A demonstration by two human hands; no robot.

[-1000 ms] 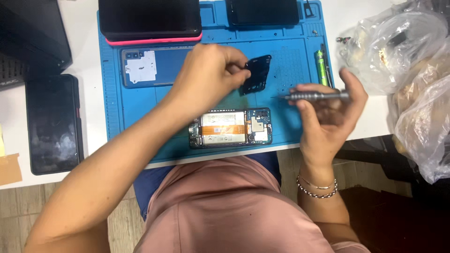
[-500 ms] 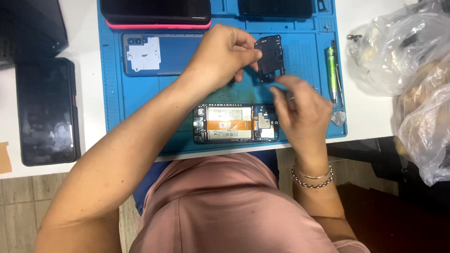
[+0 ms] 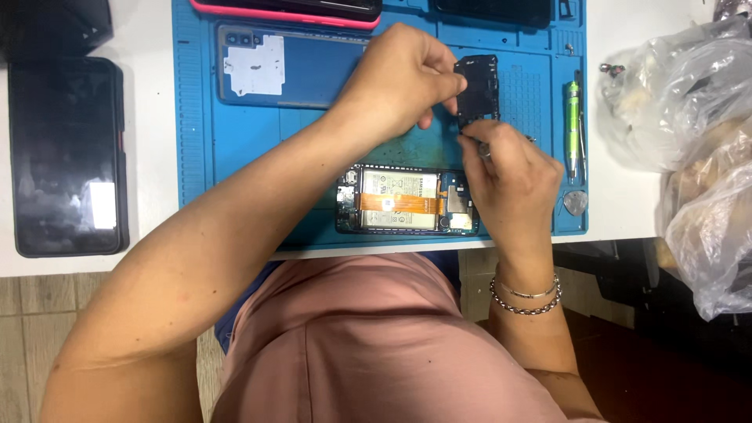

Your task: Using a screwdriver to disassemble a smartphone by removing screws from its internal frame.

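My left hand (image 3: pixel 403 78) pinches a small black plastic phone part (image 3: pixel 478 86) and holds it above the blue repair mat (image 3: pixel 235 141). My right hand (image 3: pixel 509 176) is closed around a thin metal screwdriver (image 3: pixel 483 148), only its tip area visible, touching the part's lower edge. Under my hands lies an opened phone (image 3: pixel 403 200) with its battery and orange flex cable exposed. A blue phone back cover (image 3: pixel 286 63) rests on the mat to the left of my left hand.
A black phone (image 3: pixel 66 157) lies face up at left on the white table. A pink-cased phone (image 3: pixel 290 9) sits at the mat's top. A green tool (image 3: pixel 573 117) and a guitar-pick opener (image 3: pixel 575 202) lie at the mat's right. Clear plastic bags (image 3: pixel 697 133) crowd the right side.
My right hand has moved left from beside the mat's right edge, bringing the screwdriver up to the black part. My left hand kept holding the part.
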